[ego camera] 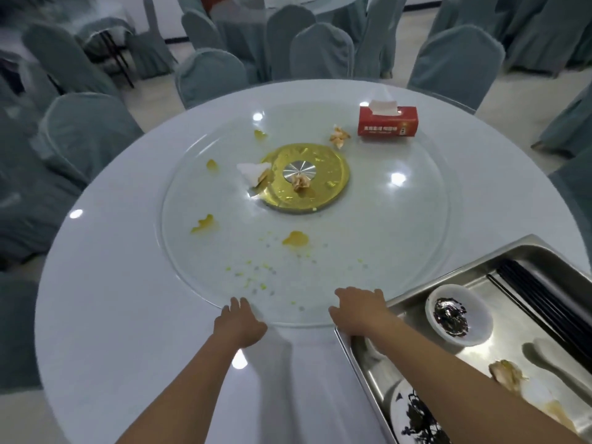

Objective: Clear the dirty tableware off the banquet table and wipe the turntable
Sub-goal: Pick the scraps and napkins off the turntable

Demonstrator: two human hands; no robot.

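Both hands sit on near rim of glass turntable (pixel 400 251), palms down. Left hand (pixel 238 322): fingers fairly straight and together, tips touching the rim edge, holding nothing. Right hand (pixel 360 310): fingers spread a bit wider, lying flat on the glass just inside the rim, thumb out to the side, nothing gripped.

Turntable lies on round white table (pixel 105 299), gold hub (pixel 333 187) at its centre w/ a silver cap. On the glass: crumpled white napkin (pixel 251 174) touching hub's left edge, a scrap of food waste (pixel 301 182) on the hub, another scrap (pixel 339 136) beyond it, yellow sauce smears (pixel 294 239) and small specks betw. hub and hands. Red tissue box (pixel 387 120) stands on far-right part of the glass.

Metal tray (pixel 528 254) sits right of the turntable, one corner just beside right hand. In it: small white dish (pixel 480 312) w/ dark residue, black chopsticks (pixel 538 302), white spoon (pixel 557 360), part of a plate (pixel 400 415) under right forearm.

Covered chairs (pixel 323 49) ring the table's far side.
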